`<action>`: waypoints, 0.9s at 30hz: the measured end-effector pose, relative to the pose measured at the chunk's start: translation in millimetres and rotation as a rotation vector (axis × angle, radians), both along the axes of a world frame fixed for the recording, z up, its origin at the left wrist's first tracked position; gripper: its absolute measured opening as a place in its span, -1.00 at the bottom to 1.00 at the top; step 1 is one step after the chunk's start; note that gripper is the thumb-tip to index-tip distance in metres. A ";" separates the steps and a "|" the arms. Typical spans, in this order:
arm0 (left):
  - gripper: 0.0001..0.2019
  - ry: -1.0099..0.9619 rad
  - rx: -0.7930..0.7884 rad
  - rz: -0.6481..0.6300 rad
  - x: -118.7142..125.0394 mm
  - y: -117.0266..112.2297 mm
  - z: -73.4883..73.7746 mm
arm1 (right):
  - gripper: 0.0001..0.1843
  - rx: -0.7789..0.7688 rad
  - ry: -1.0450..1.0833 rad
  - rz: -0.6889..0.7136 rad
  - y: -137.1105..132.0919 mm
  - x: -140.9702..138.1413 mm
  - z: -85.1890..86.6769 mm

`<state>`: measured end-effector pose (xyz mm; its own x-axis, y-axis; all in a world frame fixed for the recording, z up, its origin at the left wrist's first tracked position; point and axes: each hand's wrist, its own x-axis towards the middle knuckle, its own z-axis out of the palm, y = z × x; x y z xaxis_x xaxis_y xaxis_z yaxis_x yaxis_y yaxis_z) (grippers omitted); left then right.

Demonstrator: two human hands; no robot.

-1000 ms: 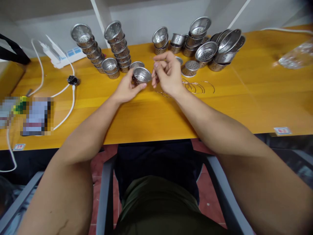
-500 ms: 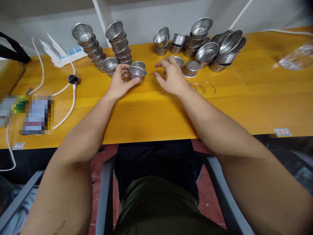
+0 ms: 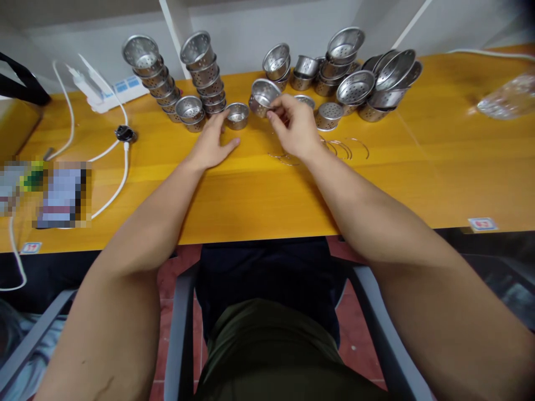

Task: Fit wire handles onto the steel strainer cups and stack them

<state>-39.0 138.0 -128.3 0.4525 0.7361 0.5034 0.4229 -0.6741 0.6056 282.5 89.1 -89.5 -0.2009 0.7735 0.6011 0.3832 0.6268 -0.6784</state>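
My right hand (image 3: 296, 123) pinches the rim of a perforated metal strainer cup (image 3: 262, 99), raised above the table and tilted. Beside another small strainer cup (image 3: 238, 117) standing on the table is my left hand (image 3: 212, 143), thumb and fingers apart; its fingertips are close to that cup's left side, and I cannot tell if they touch it. Left of this hand stands a short stack of cups (image 3: 191, 114). An upside-down cup (image 3: 330, 116) sits to the right of my right hand. Several thin wire rings (image 3: 343, 149) lie near my right wrist.
Two tall leaning stacks, a left one (image 3: 156, 78) and a right one (image 3: 207, 72), stand at the back. More piled strainer cups (image 3: 388, 83) are back right. A power strip (image 3: 119, 94), cables and a blurred phone (image 3: 62, 195) lie left; a plastic bag (image 3: 510, 97) lies right.
The strainer cup gripped by my left hand has left it, and that hand has opened. My right hand, empty before, now holds a strainer cup up and to the right of there.
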 end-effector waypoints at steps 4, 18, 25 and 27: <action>-0.17 0.078 0.066 0.023 5.2 -4.8 7.7 | -0.29 0.005 -0.009 0.011 -0.5 -0.1 -1.2; 0.04 -0.066 -0.013 -0.089 25.1 -17.6 -2.8 | -0.69 -0.072 -0.289 0.103 -25.7 -11.3 14.4; 0.22 -0.019 -0.041 -0.146 23.6 -21.8 3.6 | -0.79 -0.085 -0.356 0.143 -32.9 -14.6 18.2; 0.17 -0.016 -0.057 -0.133 23.8 -24.1 6.7 | -0.80 -0.079 -0.360 0.143 -32.5 -15.4 17.7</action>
